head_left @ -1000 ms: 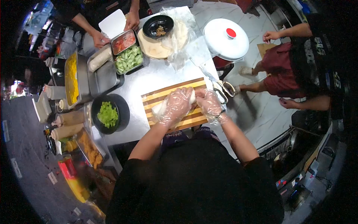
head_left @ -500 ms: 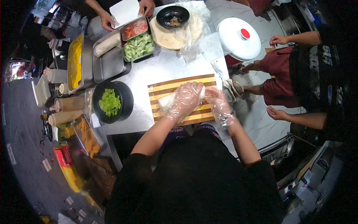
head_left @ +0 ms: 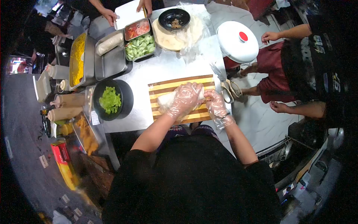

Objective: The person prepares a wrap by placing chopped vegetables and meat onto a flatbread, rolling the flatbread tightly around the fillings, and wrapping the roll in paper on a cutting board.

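Observation:
A pale rolled wrap [head_left: 166, 100] in thin white covering lies across a striped wooden cutting board [head_left: 199, 118]. My left hand [head_left: 186, 99], in a clear plastic glove, curls over the roll and grips it from above. At its right end my right hand [head_left: 216, 106], gloved the same way, has its fingers pinched together against the roll's tip. The left palm hides much of the roll.
Left of the board stand a black bowl of lettuce [head_left: 128, 100], a steel tray with another roll [head_left: 110, 69] and a cucumber container [head_left: 140, 47]. Flatbreads [head_left: 164, 40] lie behind, scissors [head_left: 228, 98] at right. Other people's hands [head_left: 109, 16] hold a white box [head_left: 130, 14].
My right hand's fingers have drawn in closer against the roll's end. My left hand stays on the roll. Across the table, the person's hands and white box have shifted slightly.

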A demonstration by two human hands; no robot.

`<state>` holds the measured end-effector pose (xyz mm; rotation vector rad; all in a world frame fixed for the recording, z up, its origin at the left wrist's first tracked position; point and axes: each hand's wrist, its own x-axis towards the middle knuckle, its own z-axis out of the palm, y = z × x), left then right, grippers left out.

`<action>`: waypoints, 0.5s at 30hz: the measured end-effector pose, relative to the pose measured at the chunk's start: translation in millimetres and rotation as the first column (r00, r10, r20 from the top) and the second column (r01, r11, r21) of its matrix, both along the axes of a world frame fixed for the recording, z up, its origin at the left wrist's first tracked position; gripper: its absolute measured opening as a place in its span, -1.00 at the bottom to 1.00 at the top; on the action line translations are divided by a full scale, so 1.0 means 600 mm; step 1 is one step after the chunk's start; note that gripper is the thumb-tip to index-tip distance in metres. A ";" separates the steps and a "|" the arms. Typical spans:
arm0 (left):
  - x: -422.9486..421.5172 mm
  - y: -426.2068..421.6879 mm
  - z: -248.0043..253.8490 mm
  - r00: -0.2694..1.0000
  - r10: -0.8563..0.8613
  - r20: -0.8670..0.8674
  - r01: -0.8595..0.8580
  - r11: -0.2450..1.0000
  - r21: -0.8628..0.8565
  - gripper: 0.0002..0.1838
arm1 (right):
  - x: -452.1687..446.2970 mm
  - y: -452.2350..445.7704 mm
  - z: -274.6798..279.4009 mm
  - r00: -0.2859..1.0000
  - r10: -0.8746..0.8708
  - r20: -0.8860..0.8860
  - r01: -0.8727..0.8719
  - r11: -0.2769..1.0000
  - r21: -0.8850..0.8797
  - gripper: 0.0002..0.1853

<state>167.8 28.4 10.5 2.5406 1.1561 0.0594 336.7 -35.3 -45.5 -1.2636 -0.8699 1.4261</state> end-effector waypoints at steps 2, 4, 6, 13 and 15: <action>0.002 0.000 0.004 1.000 -0.004 -0.006 0.004 1.000 -0.004 -0.32 | 0.011 0.002 -0.003 0.998 0.059 0.038 -0.058 0.998 -0.012 -0.56; 0.003 0.000 0.008 1.000 -0.011 -0.016 0.011 1.000 -0.009 -0.33 | 0.041 0.020 -0.028 0.991 0.121 0.049 -0.116 0.990 -0.082 -0.68; 0.008 0.005 0.012 0.998 0.010 -0.059 -0.015 0.996 -0.087 -0.33 | 0.053 0.031 -0.043 0.995 0.075 -0.065 -0.092 0.944 -0.317 -0.77; 0.005 -0.005 0.010 0.998 0.012 -0.065 -0.016 0.998 -0.063 -0.31 | 0.007 0.006 -0.003 0.992 0.026 0.125 -0.017 0.998 -0.068 -0.73; 0.004 -0.005 0.001 1.000 0.020 0.012 -0.020 1.000 0.010 -0.29 | -0.002 0.002 -0.020 0.978 -0.006 0.209 0.007 1.000 -0.003 -0.68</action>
